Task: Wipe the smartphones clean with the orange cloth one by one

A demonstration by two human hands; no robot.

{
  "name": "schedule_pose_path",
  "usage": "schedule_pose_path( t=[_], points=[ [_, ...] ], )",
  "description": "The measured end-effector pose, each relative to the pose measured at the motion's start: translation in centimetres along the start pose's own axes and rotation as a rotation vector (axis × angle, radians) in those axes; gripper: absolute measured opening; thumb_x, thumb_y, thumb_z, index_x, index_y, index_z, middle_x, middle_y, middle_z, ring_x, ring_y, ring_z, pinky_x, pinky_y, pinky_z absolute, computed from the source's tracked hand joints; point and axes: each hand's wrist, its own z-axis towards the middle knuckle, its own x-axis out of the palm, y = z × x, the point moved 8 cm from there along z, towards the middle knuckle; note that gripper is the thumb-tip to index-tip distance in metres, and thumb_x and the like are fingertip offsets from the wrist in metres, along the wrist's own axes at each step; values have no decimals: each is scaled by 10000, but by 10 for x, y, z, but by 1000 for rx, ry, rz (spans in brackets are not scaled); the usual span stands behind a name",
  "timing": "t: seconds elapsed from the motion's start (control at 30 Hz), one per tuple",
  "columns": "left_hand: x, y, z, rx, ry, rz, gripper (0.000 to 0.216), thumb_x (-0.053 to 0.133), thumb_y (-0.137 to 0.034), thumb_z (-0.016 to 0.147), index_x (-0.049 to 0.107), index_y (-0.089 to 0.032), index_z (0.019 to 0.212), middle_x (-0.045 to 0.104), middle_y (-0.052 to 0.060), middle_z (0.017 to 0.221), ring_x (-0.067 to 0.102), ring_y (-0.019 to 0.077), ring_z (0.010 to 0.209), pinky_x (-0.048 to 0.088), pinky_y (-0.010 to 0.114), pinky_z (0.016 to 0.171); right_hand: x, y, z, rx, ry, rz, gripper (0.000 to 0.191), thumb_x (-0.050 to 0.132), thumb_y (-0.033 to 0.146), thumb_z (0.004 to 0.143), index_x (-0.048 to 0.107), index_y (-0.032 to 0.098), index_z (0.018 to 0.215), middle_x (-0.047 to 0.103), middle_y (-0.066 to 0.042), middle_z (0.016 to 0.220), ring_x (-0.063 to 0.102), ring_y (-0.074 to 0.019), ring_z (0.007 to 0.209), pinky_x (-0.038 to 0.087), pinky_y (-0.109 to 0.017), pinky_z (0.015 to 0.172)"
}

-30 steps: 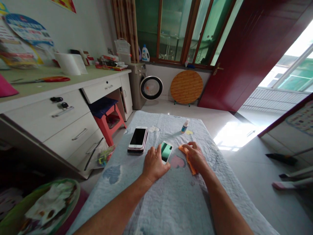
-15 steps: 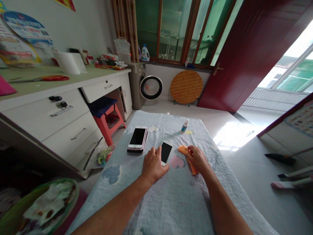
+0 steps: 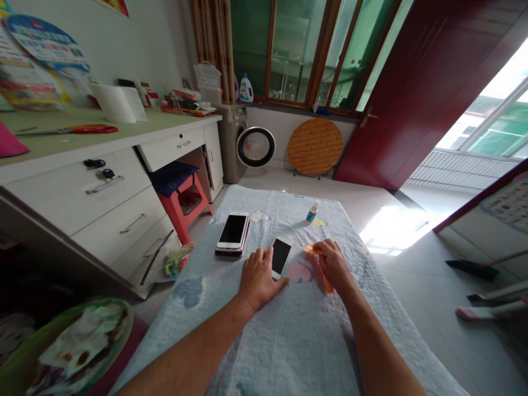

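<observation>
A white smartphone (image 3: 281,257) with a dark screen lies face up on the quilted cover. My left hand (image 3: 259,278) grips it along its left edge and lower corner, fingers curled and thumb by the bottom end. In my right hand (image 3: 333,265) an orange cloth (image 3: 328,285) is pinched and partly lifted, to the right of that phone. Some of the cloth is hidden behind the fingers. Left of my left hand sits a stack of phones (image 3: 232,231), a white one on top. A small spray bottle (image 3: 312,213) stands upright beyond the cloth.
The light blue quilted cover (image 3: 289,341) spans the surface before me. To the left are a white desk (image 3: 124,176) with drawers, a red stool (image 3: 177,203) and a bin (image 3: 124,341). A washing machine (image 3: 233,137) with its door open and a round wooden tabletop (image 3: 315,146) stand at the back.
My right hand has gathered the orange cloth and raised part of it; less of it shows now. My left hand and the phone have hardly moved.
</observation>
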Motion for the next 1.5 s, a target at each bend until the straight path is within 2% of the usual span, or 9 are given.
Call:
schedule_pose_path(
  t=[0.23,0.37,0.47,0.77,0.9,1.1,1.27,1.37,1.5],
  points=[
    [1,1,0,-5,3,12,824,689,-529,708,376,-186,1389,524,107,1178,510,288,1108,375,372,948,14,20,-8,-86,302,-64,187,622,294,776,685,204,927,608,-70,959,528,-219,910,406,-338,833],
    [1,1,0,4,12,9,837,685,-545,706,371,-177,1389,524,111,1188,504,293,1112,372,377,952,4,4,-3,49,172,131,320,403,329,925,683,182,972,644,-72,933,584,-182,840,429,-301,776],
    [1,1,-1,12,7,16,838,689,-535,703,376,-166,1387,524,115,1190,504,295,1108,375,379,949,0,-13,-2,140,91,74,276,419,249,877,679,169,924,641,-67,893,582,-172,785,424,-289,737],
    [2,1,0,19,5,13,811,696,-511,714,376,-177,1380,526,119,1192,506,302,1121,380,393,946,14,-19,-10,138,293,-144,290,609,295,738,709,172,981,631,-67,881,542,-191,832,359,-287,753],
    [1,1,0,21,2,2,814,702,-507,711,374,-178,1380,524,117,1194,505,300,1124,380,390,949,18,-17,-10,153,355,-154,190,583,275,729,695,159,830,612,-37,736,518,-164,712,328,-269,663],
    [1,2,-1,16,8,-1,803,696,-509,711,377,-200,1380,526,104,1192,506,289,1123,375,375,954,7,-12,-6,168,200,-33,93,575,255,700,616,172,692,589,-29,745,522,-147,686,332,-239,607],
    [2,2,0,13,19,-2,806,687,-507,712,376,-197,1388,524,107,1196,504,290,1123,373,372,949,0,-24,-7,299,65,70,157,523,312,810,579,196,899,581,13,650,526,-150,607,313,-236,562],
    [2,2,0,14,16,-5,804,682,-508,714,373,-203,1390,526,104,1192,504,290,1122,368,375,953,-8,-27,-8,357,-2,-79,216,521,316,858,517,199,1039,618,-9,731,547,-159,639,282,-239,558],
    [2,2,0,18,23,-5,808,680,-512,714,371,-199,1391,523,108,1203,499,292,1133,364,377,957,-10,-16,-8,372,80,-378,119,466,322,926,524,218,938,626,-33,862,553,-150,671,213,-257,542]
  ],
)
